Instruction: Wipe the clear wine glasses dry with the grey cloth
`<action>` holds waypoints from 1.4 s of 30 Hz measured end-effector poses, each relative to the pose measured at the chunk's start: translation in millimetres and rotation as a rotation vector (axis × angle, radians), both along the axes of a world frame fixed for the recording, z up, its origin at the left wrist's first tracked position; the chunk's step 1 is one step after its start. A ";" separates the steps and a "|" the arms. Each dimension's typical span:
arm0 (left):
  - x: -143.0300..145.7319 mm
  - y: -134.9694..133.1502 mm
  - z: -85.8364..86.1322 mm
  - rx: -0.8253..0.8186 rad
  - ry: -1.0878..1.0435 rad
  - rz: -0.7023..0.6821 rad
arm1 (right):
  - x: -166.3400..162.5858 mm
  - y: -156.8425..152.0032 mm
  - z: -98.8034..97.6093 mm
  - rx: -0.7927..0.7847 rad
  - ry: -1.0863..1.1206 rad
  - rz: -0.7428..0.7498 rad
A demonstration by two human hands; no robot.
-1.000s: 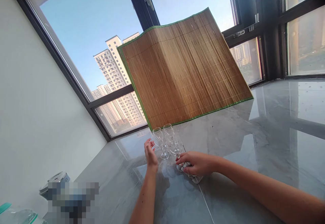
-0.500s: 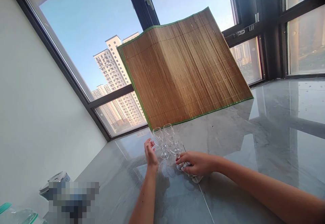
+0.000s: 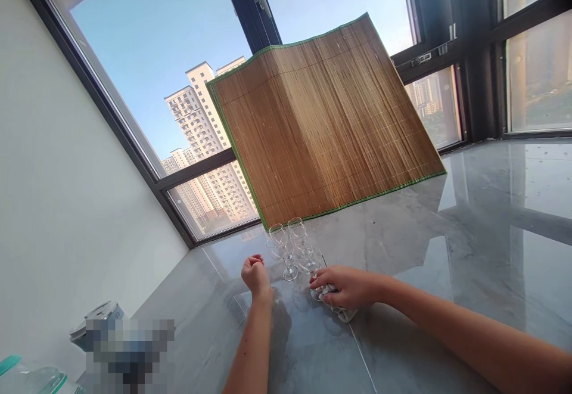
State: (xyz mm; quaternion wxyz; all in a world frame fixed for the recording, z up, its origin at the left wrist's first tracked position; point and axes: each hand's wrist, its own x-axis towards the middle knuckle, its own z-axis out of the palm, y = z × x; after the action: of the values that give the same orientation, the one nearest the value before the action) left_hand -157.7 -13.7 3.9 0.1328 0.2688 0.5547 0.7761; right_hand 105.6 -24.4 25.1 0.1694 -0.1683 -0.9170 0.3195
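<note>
Several clear stemmed glasses (image 3: 290, 270) stand close together on the grey marbled surface, in front of the mat. My left hand (image 3: 256, 276) is curled into a fist just left of them, apart from the glass, with nothing visible in it. To the right, my right hand (image 3: 353, 285) presses a crumpled whitish cloth (image 3: 346, 313) down on the surface. Its fingertips reach the foot of the nearest glass, and whether they touch it I cannot tell. Part of the cloth is hidden under the palm.
A bamboo mat (image 3: 330, 126) with green edging leans against the dark-framed windows behind the glasses. At the lower left are a tissue-like pack (image 3: 100, 316), a blurred patch and a clear container with a teal rim (image 3: 40, 379). A white wall (image 3: 67, 161) bounds the left side.
My left hand has drawn back slightly left and down from the glasses, and its fingers have curled from loosely open into a fist. My right hand and the cloth have stayed put.
</note>
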 end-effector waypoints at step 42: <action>56.9 -45.8 29.5 0.002 1.199 -0.108 | -0.4 1.6 -2.9 0.010 0.036 0.002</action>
State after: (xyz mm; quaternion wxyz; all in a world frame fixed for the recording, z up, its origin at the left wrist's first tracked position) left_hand -100.7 -59.4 33.4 -0.1642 0.6876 0.5176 0.4819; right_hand 105.3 -22.8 22.3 0.1864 -0.1608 -0.9156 0.3180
